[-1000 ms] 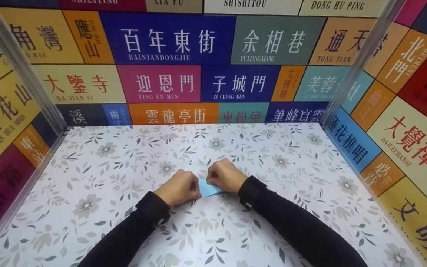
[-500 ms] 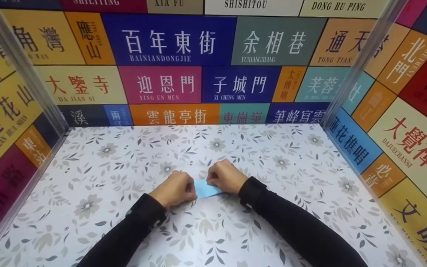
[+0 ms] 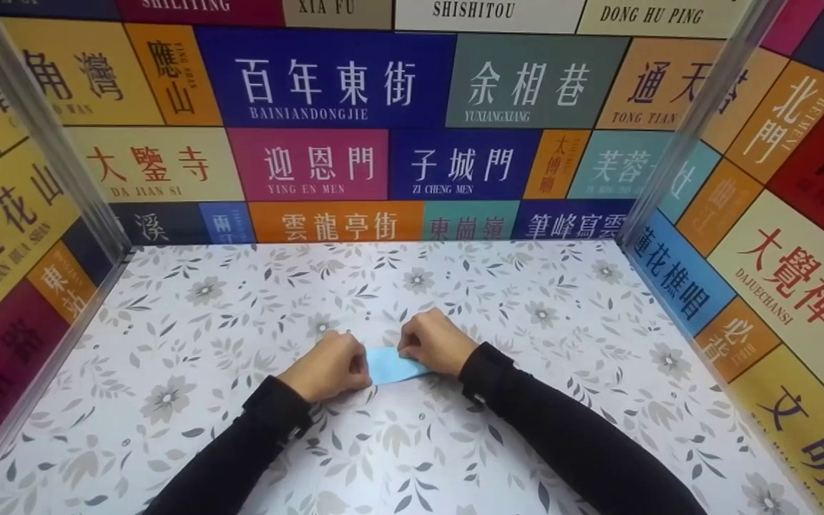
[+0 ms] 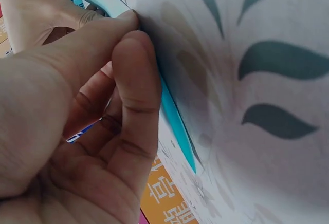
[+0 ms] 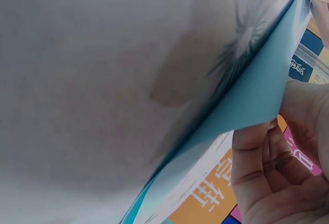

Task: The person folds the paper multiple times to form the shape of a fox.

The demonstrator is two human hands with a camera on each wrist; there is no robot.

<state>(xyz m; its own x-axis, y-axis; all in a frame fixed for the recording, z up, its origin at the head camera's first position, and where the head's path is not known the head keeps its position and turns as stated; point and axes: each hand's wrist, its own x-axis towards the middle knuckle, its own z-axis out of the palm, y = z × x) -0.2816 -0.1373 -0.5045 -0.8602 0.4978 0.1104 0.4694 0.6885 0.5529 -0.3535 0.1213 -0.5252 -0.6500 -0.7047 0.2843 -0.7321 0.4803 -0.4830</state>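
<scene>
A light blue piece of paper [image 3: 392,366] lies low over the flowered tabletop between the two hands in the head view. My left hand [image 3: 326,366] pinches its left end between thumb and index finger; the left wrist view shows the paper [image 4: 177,126] as a thin strip running past these fingertips. At the other end, my right hand [image 3: 440,342] pinches the paper's edge. In the right wrist view the paper [image 5: 252,95] bends up off the surface towards the right thumb and fingers [image 5: 252,162]. Part of each end is hidden by the fingers.
The white tabletop [image 3: 240,343] carries grey leaves and flowers. Upright panels with coloured street-name blocks stand behind [image 3: 326,79] and on both sides, joined by clear corner strips [image 3: 90,172]. Both forearms wear black sleeves [image 3: 584,436] with dark wrist bands.
My left hand has moved left and slightly towards the body along the paper, so more blue shows between the hands. The right hand has stayed almost in place.
</scene>
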